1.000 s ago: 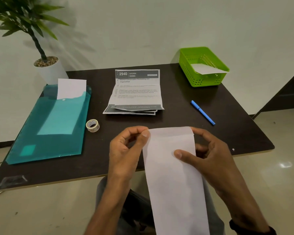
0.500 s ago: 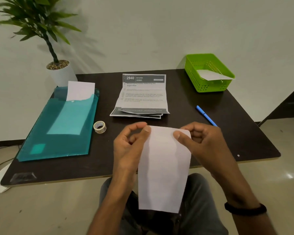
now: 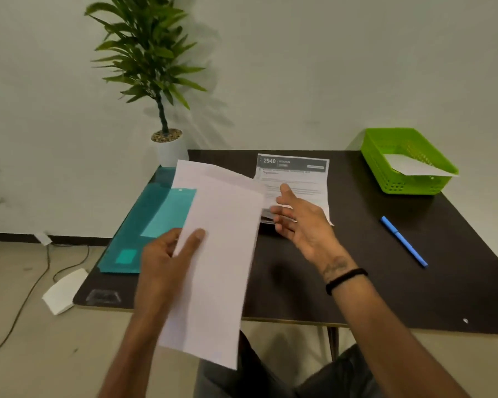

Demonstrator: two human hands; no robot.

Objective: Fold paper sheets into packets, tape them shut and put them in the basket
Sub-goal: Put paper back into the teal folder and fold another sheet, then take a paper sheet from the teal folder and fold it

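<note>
Sheet [image 3: 222, 254] now held by left hand [image 3: 167, 254] alone, centre frame above bench [image 3: 357, 282]. Right hand [image 3: 296, 219] has released, fingers spread, empty, over printed stack [image 3: 299, 179]. Folding paused; basket [image 3: 385, 162] upper right.

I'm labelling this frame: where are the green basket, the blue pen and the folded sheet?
green basket [image 3: 397, 182]: head view, front wall.
blue pen [image 3: 403, 241]: head view, mid-barrel.
folded sheet [image 3: 219, 254]: head view, centre of its face.

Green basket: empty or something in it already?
Not empty. The green basket holds one white paper piece, its corner poking over the near rim. Whether it is taped: cannot tell.
</note>
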